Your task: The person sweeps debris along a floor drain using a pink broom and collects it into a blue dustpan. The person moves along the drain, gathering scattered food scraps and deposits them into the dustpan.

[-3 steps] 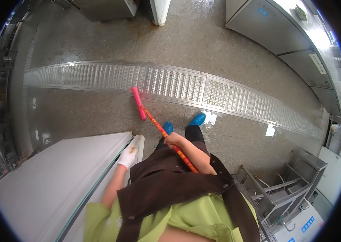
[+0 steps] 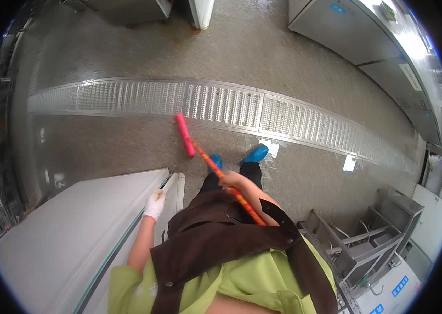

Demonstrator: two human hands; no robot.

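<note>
My right hand (image 2: 234, 180) is wrapped round the orange-and-red patterned handle of a long broom (image 2: 243, 201). Its narrow pink head (image 2: 185, 135) is down at the floor, with one end by the near edge of the metal drain grate (image 2: 221, 104); I cannot see any bristles. My left hand (image 2: 154, 204) wears a white glove and is closed, fingers curled, above the seam between a white cabinet top (image 2: 90, 209) and its upright white door or panel (image 2: 177, 191). Whether it grips anything there is hidden.
Blue-covered feet (image 2: 256, 154) stand just short of the grate. White scraps (image 2: 349, 163) lie on the wet-looking floor. A steel cabinet (image 2: 357, 36) is at the far right, a metal frame (image 2: 372, 230) at the near right. A white post-like edge (image 2: 201, 13) juts in at the top.
My left hand has shifted left, away from the upright white panel. The broom head has moved slightly right, and my right hand with it.
</note>
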